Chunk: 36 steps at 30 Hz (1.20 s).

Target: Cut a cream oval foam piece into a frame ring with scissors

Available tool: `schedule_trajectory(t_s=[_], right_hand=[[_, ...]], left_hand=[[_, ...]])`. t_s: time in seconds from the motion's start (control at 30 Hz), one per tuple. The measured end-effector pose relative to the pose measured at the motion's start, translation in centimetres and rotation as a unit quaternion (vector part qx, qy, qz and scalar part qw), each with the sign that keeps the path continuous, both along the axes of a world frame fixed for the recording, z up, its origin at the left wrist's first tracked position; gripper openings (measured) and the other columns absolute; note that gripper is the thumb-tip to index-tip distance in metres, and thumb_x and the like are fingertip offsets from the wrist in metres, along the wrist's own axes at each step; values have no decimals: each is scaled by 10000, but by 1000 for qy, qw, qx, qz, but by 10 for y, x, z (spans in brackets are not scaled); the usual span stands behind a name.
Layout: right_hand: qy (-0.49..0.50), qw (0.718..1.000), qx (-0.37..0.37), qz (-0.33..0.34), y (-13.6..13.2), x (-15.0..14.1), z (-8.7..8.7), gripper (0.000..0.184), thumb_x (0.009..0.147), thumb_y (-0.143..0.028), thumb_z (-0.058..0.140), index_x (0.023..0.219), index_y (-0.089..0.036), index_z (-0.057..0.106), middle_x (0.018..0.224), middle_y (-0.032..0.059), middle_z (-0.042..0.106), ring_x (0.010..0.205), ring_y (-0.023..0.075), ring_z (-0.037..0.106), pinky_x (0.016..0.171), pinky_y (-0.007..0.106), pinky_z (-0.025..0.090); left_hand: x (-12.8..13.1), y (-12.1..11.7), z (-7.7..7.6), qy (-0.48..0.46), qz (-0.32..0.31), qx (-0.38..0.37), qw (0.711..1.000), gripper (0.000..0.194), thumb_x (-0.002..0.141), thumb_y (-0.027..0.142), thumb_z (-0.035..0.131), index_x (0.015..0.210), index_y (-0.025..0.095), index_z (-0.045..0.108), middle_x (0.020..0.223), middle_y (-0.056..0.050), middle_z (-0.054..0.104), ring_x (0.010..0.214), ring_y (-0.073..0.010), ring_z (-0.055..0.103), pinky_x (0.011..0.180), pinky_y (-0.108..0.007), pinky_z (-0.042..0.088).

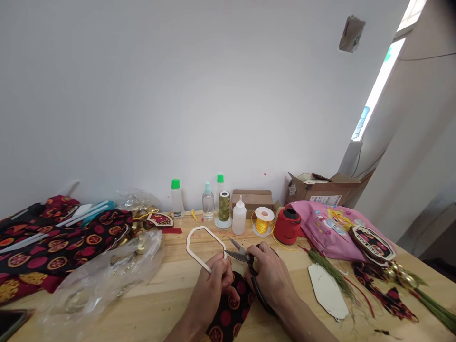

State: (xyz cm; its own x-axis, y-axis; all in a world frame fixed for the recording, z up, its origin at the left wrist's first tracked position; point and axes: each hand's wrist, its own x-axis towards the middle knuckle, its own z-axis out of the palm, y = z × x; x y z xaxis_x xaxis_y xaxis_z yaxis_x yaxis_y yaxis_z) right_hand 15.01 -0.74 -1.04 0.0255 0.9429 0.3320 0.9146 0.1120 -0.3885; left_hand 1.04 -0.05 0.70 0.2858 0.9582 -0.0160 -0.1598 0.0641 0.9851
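My left hand (216, 287) is closed on a pale wooden frame (191, 248) with a scalloped outline, holding it tilted above the table. Black-handled scissors (241, 255) are in my right hand (271, 275), their blades parted. The blade tips come up to the right edge of the frame, close to my left fingertips; whether they touch it I cannot tell. Below my left hand lies a strip of black and red patterned fabric (232, 311), partly hidden by the hand.
Bottles, among them a white squeeze bottle (239, 218), stand along the wall with a green thread cone (224, 207), yellow cord spool (262, 221) and red thread cone (287, 227). Patterned fabric (60, 242) and a plastic bag (103, 275) lie left. A wooden plaque (327, 290) lies right.
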Motion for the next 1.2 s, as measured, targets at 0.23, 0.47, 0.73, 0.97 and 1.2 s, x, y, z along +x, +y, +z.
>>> schedule_trajectory(t_s=[0.23, 0.47, 0.73, 0.97, 1.2], right_hand=[[-26, 1000, -9, -2, -2, 1, 7, 221, 618, -127, 516, 804, -245, 532, 763, 7, 479, 681, 149, 486, 538, 213, 288], [-33, 999, -33, -1, -1, 0, 7, 209, 627, -153, 519, 813, -248, 531, 774, 2, 478, 692, 141, 486, 538, 205, 273], [-39, 995, -81, -32, 6, 4, 3, 184, 638, -148, 490, 786, -242, 545, 753, 8, 504, 652, 135, 496, 506, 210, 240], [4, 997, -63, -52, 5, 11, 6, 235, 617, -146, 495, 815, -257, 552, 748, 4, 500, 634, 134, 475, 513, 209, 248], [25, 999, -2, 26, 0, 5, 4, 255, 603, -102, 482, 807, -247, 532, 744, -11, 470, 636, 115, 443, 524, 190, 260]], left_hand=[[0, 1, 0, -5, 0, -8, 1000, 254, 746, 324, 351, 522, 205, 352, 440, 97, 275, 338, -67, 360, 372, -235, 440], [2, 1, 3, 13, 5, -19, 1000, 265, 727, 347, 358, 506, 205, 326, 425, 103, 274, 318, -66, 395, 350, -210, 410], [8, -12, -5, 10, -13, -39, 999, 286, 708, 376, 385, 488, 203, 323, 414, 103, 285, 302, -67, 416, 359, -211, 410], [15, -22, -6, -15, -68, -25, 997, 305, 734, 392, 359, 498, 199, 356, 413, 101, 269, 308, -67, 389, 380, -231, 436], [0, -4, -1, 1, -20, 9, 1000, 315, 772, 345, 320, 494, 199, 321, 422, 97, 273, 317, -84, 463, 381, -208, 409]])
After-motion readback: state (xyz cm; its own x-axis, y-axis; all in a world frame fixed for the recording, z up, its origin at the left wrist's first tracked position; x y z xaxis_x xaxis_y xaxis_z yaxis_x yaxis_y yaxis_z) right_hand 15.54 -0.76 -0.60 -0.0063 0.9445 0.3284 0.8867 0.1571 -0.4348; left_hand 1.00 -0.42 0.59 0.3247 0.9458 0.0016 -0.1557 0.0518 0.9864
